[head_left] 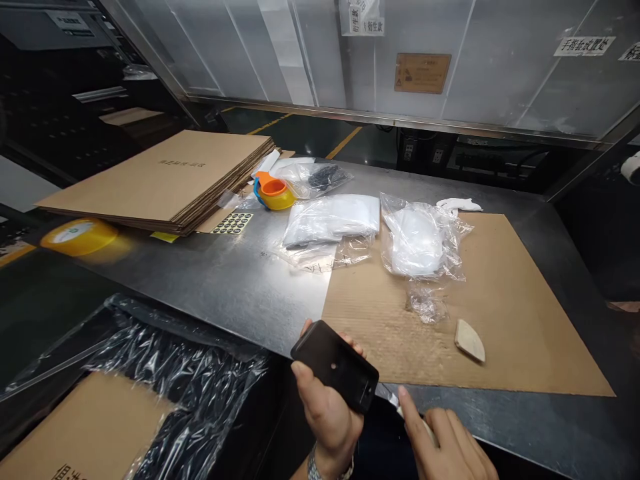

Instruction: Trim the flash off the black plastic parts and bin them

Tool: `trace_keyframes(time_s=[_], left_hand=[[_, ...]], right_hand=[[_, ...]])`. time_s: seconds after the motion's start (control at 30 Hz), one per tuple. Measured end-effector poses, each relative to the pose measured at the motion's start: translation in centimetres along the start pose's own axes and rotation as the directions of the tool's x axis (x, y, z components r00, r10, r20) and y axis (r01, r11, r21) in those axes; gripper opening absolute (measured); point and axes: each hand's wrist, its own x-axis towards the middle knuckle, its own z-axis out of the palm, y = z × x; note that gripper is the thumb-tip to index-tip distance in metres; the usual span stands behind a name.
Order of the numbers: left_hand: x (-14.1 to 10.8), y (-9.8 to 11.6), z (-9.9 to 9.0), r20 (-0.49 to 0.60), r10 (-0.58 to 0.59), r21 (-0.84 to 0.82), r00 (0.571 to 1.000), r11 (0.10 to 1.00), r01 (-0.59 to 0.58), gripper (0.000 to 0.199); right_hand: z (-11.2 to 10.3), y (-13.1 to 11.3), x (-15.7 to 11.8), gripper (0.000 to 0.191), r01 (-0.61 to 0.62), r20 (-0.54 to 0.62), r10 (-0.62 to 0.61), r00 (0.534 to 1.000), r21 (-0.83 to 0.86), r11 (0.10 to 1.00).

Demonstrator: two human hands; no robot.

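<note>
My left hand [327,413] is closed around a black rectangular plastic part [335,363], a hollow shell with a small pale spot near its middle. It is held tilted above the front edge of the bench. In my right hand [443,443] is a small knife [425,430] with a pale handle, my index finger stretched along it. Its short metal blade meets the lower right end of the black part; the very tip is hidden. On the cardboard sheet [530,320] beyond my hands lies a beige wedge-shaped piece [470,340].
Clear plastic bags with white contents [417,240] and a stack of white sheets [335,217] lie on the metal bench [200,287]. An orange-yellow tape dispenser [275,193], flat cardboard [165,173] and a yellow tape roll [80,237] are leftward. A black-lined box [185,373] stands lower left.
</note>
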Motion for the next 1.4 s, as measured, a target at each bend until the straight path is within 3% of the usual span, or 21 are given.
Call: trace_keyframes(time_s=[0.13, 0.33, 0.87, 1.2, 1.4], left_hand=[[0.3, 0.4, 0.2, 0.035, -0.169, -0.006, 0.985, 0.986, 0.169, 0.054], [0.6, 0.5, 0.2, 0.087, -0.334, 0.005, 0.938, 0.942, 0.335, 0.049], [0.3, 0.2, -0.4, 0.201, -0.290, 0.048, 0.936, 0.957, 0.286, 0.055], [0.2, 0.5, 0.0, 0.147, -0.279, 0.136, 0.949, 0.956, 0.260, 0.058], [0.5, 0.4, -0.2, 0.153, -0.349, 0.169, 0.924, 0.931, 0.324, 0.056]], right_hand=[[0.1, 1.4, -0.2, 0.033, 0.010, 0.087, -0.028, 0.996, 0.203, 0.979], [-0.3, 2.9, -0.1, 0.035, 0.091, 0.156, -0.137, 0.978, 0.268, 0.959], [-0.9, 3.1, 0.4, 0.032, 0.198, 0.137, -0.209, 0.968, 0.085, 0.976], [-0.7, 3.2, 0.4, 0.033, 0.216, 0.180, -0.220, 0.959, 0.041, 0.976], [-0.6, 3.3, 0.4, 0.029, 0.185, 0.130, -0.212, 0.969, 0.190, 0.964]])
